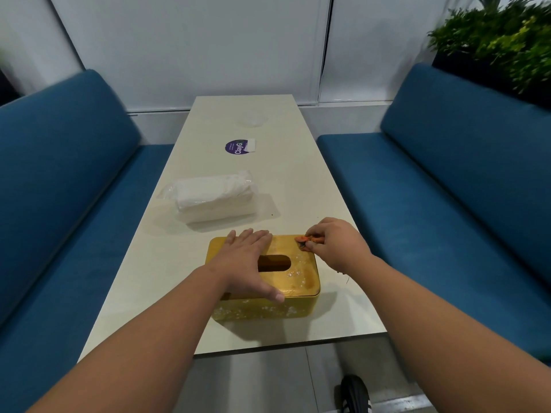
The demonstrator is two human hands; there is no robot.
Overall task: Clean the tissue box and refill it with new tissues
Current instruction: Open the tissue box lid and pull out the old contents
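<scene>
The step in hand is, as I judge it, the cleaning of the box, and the refill has not begun. Beyond the left hand [249, 257], a little to its left, lies the pack of new tissues [213, 196], sealed in clear plastic on the tabletop [301, 180] and apart from the box. The left hand lies flat, fingers straight and spread, pressing on the lid of the yellow tissue box [265, 278], which stands near the front edge of the tabletop; the thumb reaches over the near edge of the lid and part of the dark slot is hidden under the palm. Just to the right of this hand, on the far right corner of the lid, the right hand [331, 244] pinches a small orange cloth [307, 240] with curled fingers and holds it against the surface. The lid and the front wall show white specks and wet-looking patches, so much is left to wipe. The next move calls for sweeping the cloth over the rest of the lid while the left hand keeps the box from sliding, and this hand must shift to free the covered part. Only after that can the lid be opened for the tissues.
</scene>
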